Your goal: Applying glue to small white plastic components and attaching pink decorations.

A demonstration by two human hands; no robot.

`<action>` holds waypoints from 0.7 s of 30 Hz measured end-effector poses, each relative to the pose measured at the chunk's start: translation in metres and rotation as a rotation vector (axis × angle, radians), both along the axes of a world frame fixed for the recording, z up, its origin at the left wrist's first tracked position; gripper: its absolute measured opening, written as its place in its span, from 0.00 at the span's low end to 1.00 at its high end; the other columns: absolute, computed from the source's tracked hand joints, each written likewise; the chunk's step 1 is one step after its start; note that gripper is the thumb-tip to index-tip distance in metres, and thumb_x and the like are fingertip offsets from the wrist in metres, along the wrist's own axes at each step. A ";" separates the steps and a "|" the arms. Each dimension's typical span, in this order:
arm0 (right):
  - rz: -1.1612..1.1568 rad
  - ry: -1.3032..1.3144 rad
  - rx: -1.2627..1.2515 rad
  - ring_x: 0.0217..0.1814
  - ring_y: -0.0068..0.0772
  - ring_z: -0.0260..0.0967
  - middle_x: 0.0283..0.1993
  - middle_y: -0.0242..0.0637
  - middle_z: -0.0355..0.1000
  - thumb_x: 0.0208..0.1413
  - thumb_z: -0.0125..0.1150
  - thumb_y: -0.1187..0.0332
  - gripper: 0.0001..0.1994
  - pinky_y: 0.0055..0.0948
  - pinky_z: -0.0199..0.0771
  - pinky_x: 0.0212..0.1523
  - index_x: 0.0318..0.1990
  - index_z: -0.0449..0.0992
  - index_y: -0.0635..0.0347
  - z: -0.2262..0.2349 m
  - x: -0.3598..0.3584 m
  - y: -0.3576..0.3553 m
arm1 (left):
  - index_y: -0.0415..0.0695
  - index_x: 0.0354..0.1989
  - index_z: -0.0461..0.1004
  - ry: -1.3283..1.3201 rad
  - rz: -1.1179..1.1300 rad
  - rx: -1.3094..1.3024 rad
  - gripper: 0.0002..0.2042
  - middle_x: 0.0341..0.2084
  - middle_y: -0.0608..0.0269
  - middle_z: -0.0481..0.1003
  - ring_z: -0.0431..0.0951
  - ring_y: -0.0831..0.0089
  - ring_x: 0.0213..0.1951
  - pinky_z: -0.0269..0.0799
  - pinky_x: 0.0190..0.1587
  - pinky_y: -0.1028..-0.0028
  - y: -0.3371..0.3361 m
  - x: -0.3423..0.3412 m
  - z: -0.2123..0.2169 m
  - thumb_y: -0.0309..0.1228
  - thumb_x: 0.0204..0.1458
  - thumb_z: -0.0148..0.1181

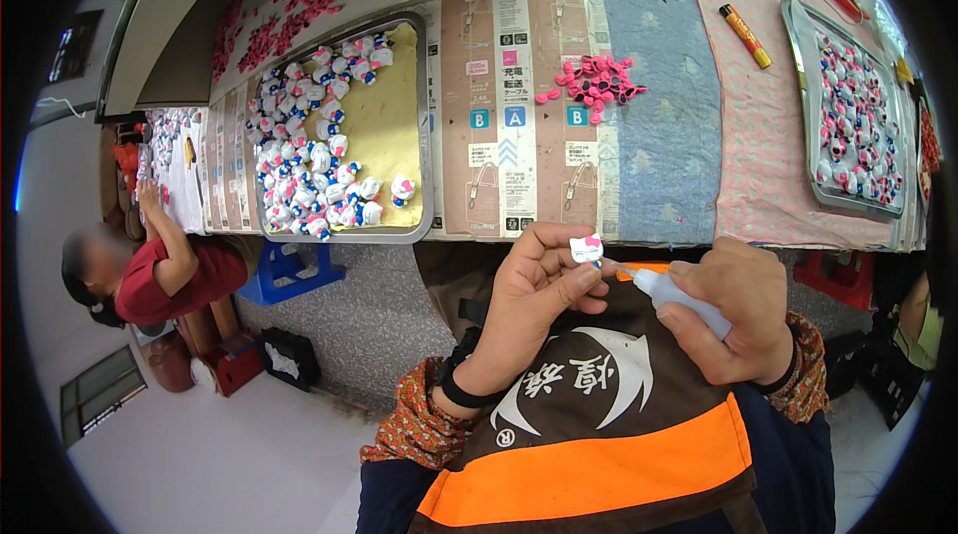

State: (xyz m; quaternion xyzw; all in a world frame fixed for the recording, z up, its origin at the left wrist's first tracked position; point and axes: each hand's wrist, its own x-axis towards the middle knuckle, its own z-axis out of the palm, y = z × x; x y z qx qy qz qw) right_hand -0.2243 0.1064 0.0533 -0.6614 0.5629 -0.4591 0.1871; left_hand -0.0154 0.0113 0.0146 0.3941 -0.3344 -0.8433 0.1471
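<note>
Head view: just off the worktop's near edge [479, 236], the left hand [534, 286] pinches a white figurine [586, 250], the right hand [743, 304] grips a squeeze bottle [667, 294]; white characters [569, 386] mark the apron [599, 454], printed letters the paper covering [515, 170]

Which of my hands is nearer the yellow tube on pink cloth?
Right. Your right hand is below the yellow tube in view; your left hand is below, farther left.

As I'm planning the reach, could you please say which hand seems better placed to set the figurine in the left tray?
Probably the left hand: it holds the figurine and is nearer the left tray, while the right hand grips a bottle.
</note>
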 end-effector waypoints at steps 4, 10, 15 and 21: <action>0.016 0.026 0.044 0.19 0.37 0.68 0.24 0.38 0.71 0.41 0.71 0.74 0.14 0.32 0.64 0.20 0.38 0.78 0.66 -0.001 0.000 0.001 | 0.41 0.56 0.65 0.001 0.001 0.015 0.16 0.43 0.52 0.79 0.81 0.73 0.39 0.81 0.40 0.77 0.002 -0.001 0.000 0.24 0.61 0.58; -0.119 -0.193 0.181 0.27 0.34 0.73 0.32 0.41 0.75 0.49 0.70 0.71 0.15 0.30 0.70 0.28 0.44 0.76 0.66 -0.003 -0.009 0.010 | 0.43 0.58 0.65 0.038 -0.013 0.111 0.15 0.43 0.56 0.78 0.80 0.76 0.41 0.80 0.42 0.77 -0.001 0.005 -0.006 0.25 0.63 0.56; -0.384 -0.685 0.302 0.36 0.24 0.73 0.42 0.35 0.75 0.57 0.65 0.67 0.18 0.26 0.72 0.34 0.52 0.72 0.65 -0.013 -0.036 -0.009 | 0.43 0.58 0.65 0.072 0.001 0.160 0.15 0.43 0.56 0.78 0.79 0.77 0.40 0.80 0.42 0.77 -0.001 0.007 -0.009 0.26 0.63 0.56; -0.438 -0.725 0.162 0.48 0.26 0.73 0.50 0.37 0.73 0.58 0.62 0.72 0.21 0.24 0.72 0.50 0.59 0.68 0.65 -0.030 -0.072 -0.039 | 0.41 0.57 0.65 -0.021 -0.008 0.001 0.16 0.42 0.53 0.78 0.80 0.73 0.40 0.81 0.42 0.74 0.001 0.002 -0.004 0.24 0.61 0.57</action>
